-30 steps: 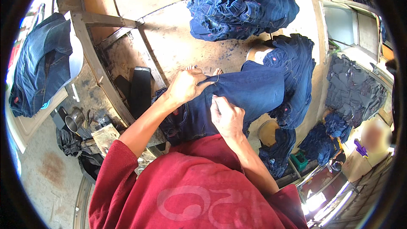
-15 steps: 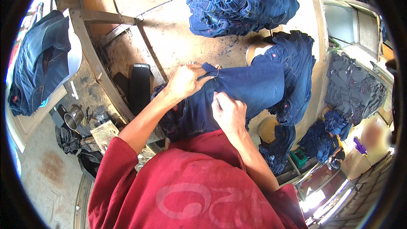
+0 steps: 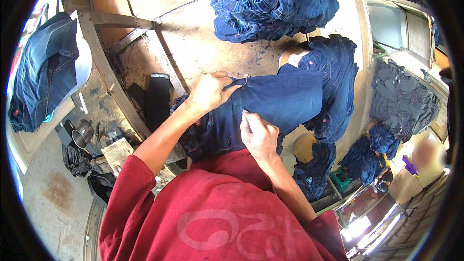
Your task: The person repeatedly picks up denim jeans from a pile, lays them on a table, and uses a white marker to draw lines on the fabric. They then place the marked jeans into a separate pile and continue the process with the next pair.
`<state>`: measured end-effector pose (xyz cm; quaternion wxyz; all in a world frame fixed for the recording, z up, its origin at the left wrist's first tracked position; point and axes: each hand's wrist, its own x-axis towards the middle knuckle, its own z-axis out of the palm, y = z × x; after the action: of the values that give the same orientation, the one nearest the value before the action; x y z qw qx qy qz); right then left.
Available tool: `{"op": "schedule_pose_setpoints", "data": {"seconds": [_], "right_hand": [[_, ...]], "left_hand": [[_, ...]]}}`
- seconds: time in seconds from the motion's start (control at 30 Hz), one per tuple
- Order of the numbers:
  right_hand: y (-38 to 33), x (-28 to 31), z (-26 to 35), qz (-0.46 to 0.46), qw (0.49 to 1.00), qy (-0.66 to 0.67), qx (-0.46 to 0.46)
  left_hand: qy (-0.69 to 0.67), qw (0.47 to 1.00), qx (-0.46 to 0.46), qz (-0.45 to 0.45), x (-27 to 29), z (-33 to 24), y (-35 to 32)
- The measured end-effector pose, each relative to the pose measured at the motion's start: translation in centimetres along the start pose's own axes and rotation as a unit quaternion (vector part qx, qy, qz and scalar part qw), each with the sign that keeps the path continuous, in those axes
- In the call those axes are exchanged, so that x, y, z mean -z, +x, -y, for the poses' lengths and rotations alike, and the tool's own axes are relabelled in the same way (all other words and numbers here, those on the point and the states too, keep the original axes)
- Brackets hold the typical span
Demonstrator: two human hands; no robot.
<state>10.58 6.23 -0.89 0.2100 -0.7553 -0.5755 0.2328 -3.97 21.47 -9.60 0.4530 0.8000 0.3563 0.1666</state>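
A pair of dark blue jeans (image 3: 285, 95) lies stretched across in front of me, one leg reaching to the right. My left hand (image 3: 210, 94) is closed on a folded edge of the denim at its far side, thumb and fingers pinched together. Just nearer and to the right, my right hand (image 3: 259, 136) is over the middle of the cloth. Its fingers are curled with the tips pressed together against or just above the denim; whatever they hold is too small or hidden to name. The waist end, with a small red mark, lies beneath my left forearm.
A big heap of blue jeans (image 3: 275, 7) is straight ahead; another pile (image 3: 333, 84) adjoins the leg at right. Dark grey garments (image 3: 403, 99) lie far right. Jeans (image 3: 46, 70) hang over a white surface at left, near a metal mug (image 3: 83, 133). A person's blurred head (image 3: 427, 157) shows at right.
My right hand has come slightly nearer to me and turned a little, its fingertips still close to the denim. The left hand keeps its pinch at about the same place.
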Motion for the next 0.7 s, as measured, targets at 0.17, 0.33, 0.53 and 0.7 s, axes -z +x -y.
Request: {"op": "schedule_pose_setpoints", "data": {"seconds": [0.17, 0.33, 0.53, 0.7], "right_hand": [[-0.24, 0.12, -0.09, 0.035, 0.997, -0.060, 0.017], [-0.23, 0.28, -0.31, -0.014, 1.000, 0.006, 0.010], [-0.05, 0.37, -0.64, 0.029, 0.998, -0.046, 0.022], [-0.24, 0.90, -0.66, 0.021, 1.000, -0.017, 0.014]], "left_hand": [[0.005, 1.000, -0.004, 0.001, -0.11, 0.15, -0.05], [0.015, 1.000, 0.013, 0.013, -0.03, -0.12, -0.04], [0.017, 1.000, 0.008, 0.010, -0.12, -0.04, -0.02], [0.026, 0.999, 0.008, 0.018, -0.06, 0.02, 0.03]]}}
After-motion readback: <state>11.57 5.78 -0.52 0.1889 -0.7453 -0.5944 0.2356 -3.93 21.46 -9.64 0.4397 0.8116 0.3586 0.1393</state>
